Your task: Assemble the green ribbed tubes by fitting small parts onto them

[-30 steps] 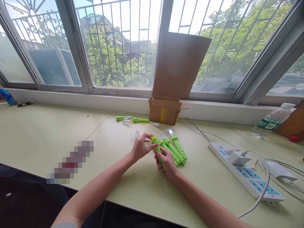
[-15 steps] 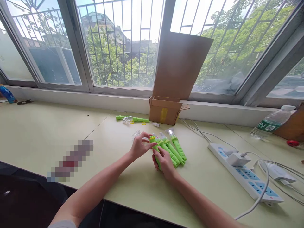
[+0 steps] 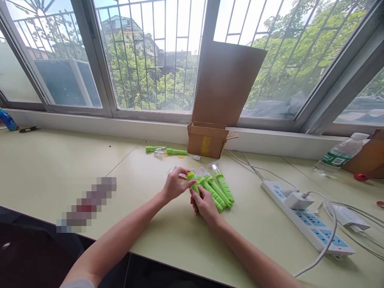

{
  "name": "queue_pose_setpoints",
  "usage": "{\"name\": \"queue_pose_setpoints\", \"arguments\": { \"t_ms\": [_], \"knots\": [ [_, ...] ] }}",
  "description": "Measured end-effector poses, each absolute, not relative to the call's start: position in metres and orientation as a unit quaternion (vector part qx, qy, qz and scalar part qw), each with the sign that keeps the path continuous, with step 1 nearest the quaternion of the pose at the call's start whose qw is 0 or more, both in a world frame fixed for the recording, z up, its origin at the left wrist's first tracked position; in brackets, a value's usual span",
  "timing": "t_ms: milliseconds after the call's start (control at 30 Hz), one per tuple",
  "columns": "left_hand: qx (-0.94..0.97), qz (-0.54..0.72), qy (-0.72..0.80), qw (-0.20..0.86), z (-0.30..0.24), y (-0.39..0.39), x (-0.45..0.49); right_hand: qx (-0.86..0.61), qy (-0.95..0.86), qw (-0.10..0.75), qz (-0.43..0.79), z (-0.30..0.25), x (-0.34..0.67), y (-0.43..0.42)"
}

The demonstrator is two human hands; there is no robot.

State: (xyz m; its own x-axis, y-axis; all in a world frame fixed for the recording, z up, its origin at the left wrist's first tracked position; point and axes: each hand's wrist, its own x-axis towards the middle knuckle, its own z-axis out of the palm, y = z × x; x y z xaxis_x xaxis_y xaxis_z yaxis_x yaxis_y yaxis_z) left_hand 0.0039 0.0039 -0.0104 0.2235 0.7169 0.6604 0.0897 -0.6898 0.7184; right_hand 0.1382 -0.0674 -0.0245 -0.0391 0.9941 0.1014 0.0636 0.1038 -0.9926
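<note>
Forearms reach in from the near edge and meet over the pale green table (image 3: 60, 168). The right hand (image 3: 205, 204) is closed around the lower body of a green plastic handle (image 3: 194, 187), holding it tilted just above the tabletop. The left hand (image 3: 174, 185) pinches with thumb and fingertips at the yellow ring (image 3: 190, 175) on the handle's upper end. Just right of the held piece, three more green handles (image 3: 220, 188) with clear tips lie side by side on the table, touching or nearly so. Further right sits a white power strip (image 3: 312, 228) with a charger plugged in. Beyond the hands lie loose green parts (image 3: 177, 151) and small clear caps. An open cardboard box (image 3: 207, 140) stands against the window sill, and a water bottle (image 3: 339, 154) lies far right.
</note>
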Motion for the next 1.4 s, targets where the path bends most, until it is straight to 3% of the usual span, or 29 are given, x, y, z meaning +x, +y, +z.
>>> {"name": "queue_pose_setpoints", "arguments": {
  "t_ms": [333,633,1400],
  "knots": [
    [0.739,0.551,0.286,0.263,-0.0117,0.0030,0.0053,-0.490,-0.554,0.505,0.445,-0.0281,0.1398,-0.0679],
    [0.731,0.530,0.329,0.276,-0.0145,0.0069,0.0097,-0.486,-0.493,0.509,0.512,-0.0287,0.1433,-0.0645],
    [0.727,0.539,0.331,0.268,-0.0129,0.0052,0.0100,-0.468,-0.473,0.510,0.546,-0.0207,0.1441,-0.0676]
  ]
}}
